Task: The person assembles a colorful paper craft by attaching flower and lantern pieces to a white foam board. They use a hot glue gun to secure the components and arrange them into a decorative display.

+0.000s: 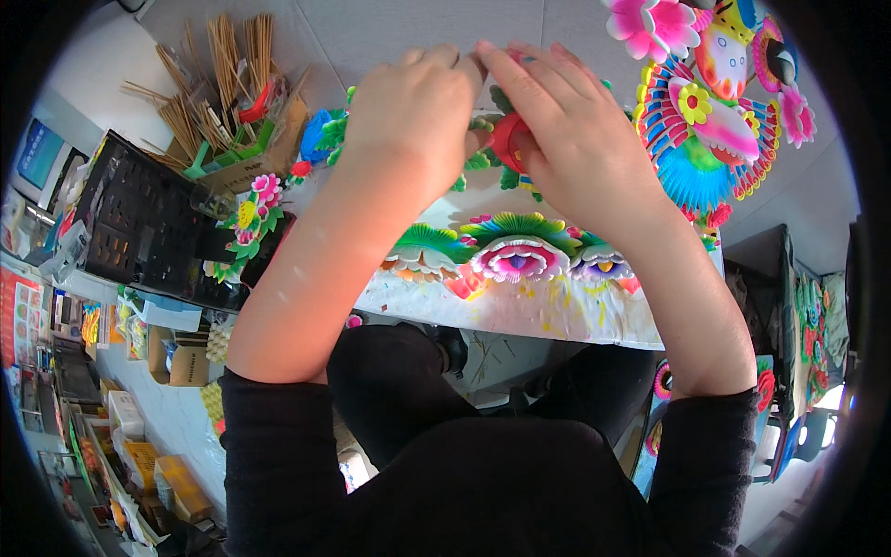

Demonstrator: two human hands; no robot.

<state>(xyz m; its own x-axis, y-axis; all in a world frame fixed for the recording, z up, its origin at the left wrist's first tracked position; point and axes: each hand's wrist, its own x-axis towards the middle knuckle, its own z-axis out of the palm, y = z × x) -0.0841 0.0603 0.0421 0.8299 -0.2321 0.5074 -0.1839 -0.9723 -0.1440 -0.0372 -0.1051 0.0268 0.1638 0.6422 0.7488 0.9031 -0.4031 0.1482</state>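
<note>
Both my hands reach to the far side of a white-covered table (501,299), their fingertips close together. My left hand (421,104) is bent over green leaf pieces (477,161); what its fingers touch is hidden. My right hand (567,111) lies over a red rounded piece (509,143), with the thumb against its edge; whether the fingers grip it cannot be told. Nearer to me lies a row of colourful moulded flowers, with a pink and white one (520,259) in the middle, an orange and white one (421,264) to its left and a purple and white one (604,266) to its right.
At the back left, a cardboard box (240,174) holds bundles of thin wooden sticks (223,59). A black plastic crate (139,223) and a flower spray (254,219) are beside it. A large painted figure with a blue fan (699,174) stands right of my right hand. My legs are under the table.
</note>
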